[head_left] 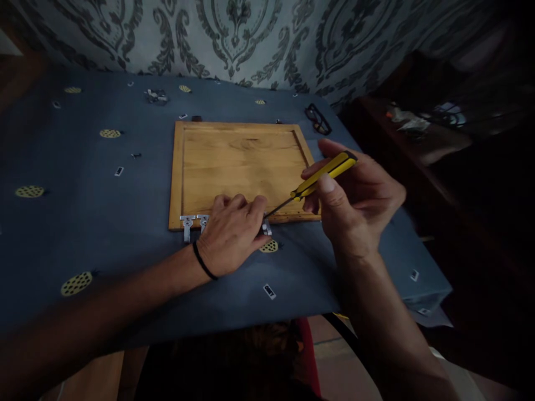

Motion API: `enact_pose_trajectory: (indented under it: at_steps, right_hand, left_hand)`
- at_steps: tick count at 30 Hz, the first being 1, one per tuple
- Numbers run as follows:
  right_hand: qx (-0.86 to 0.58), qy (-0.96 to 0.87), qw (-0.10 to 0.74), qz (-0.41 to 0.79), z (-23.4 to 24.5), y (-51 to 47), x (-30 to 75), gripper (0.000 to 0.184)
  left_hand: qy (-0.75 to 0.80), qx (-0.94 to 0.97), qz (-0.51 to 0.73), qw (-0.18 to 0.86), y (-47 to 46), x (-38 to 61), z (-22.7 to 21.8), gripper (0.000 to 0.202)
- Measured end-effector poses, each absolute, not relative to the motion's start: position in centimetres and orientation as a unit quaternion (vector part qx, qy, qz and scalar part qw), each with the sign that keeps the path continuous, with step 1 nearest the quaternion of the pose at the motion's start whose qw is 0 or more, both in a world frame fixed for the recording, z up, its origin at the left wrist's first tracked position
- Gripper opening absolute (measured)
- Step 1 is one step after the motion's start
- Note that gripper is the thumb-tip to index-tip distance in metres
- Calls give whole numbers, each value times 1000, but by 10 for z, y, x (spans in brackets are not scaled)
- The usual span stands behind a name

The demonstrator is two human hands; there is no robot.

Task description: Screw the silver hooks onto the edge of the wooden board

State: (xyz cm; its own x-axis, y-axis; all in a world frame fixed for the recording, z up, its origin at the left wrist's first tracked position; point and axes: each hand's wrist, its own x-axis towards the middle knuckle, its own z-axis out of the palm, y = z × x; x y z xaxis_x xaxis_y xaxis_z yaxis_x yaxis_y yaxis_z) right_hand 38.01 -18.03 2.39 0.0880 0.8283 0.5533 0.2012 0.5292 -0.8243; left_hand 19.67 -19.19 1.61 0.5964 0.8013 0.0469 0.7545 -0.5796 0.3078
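- Head camera view: a framed wooden cabinet door (246,159) lies flat at the centre of the frame, on a blue pineapple-print tablecloth (137,239);
- right hand (355,197), right of centre, grips a yellow-and-black screwdriver (326,175) between thumb and fingers; its shaft slants down to the left, the tip reaching a silver hinge (267,227) at the door's near edge; whether it sits in a screw head is too small to tell;
- left hand (234,231), lower centre, with a black wristband (204,262), lies over that near edge, thumb beside the same hinge; its palm hides whether it pinches anything, so I cannot tell its grip;
- two more hinges, one on the left (188,225) and its neighbour (203,221), sit along the edge at lower left of the door; their fastening cannot be confirmed;
- progress, as a judgement: partway; hinges are positioned, and work at the one by the screwdriver looks unfinished;
- loose metal hardware (156,96) lies at upper left; eyeglasses (317,119) rest at upper right
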Motion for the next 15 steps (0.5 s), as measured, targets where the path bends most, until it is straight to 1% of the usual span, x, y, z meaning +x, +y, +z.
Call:
enact_pose_trajectory:
  at_steps: [8, 15]
  right_hand:
    - [-417, -626, 610, 250, 24, -180, 380, 32]
    - [-407, -629, 614, 250, 26, -180, 380, 30]
  left_hand:
    - [438, 884, 100, 127, -192, 196, 15, 41]
    - [438, 885, 92, 128, -192, 197, 17, 46]
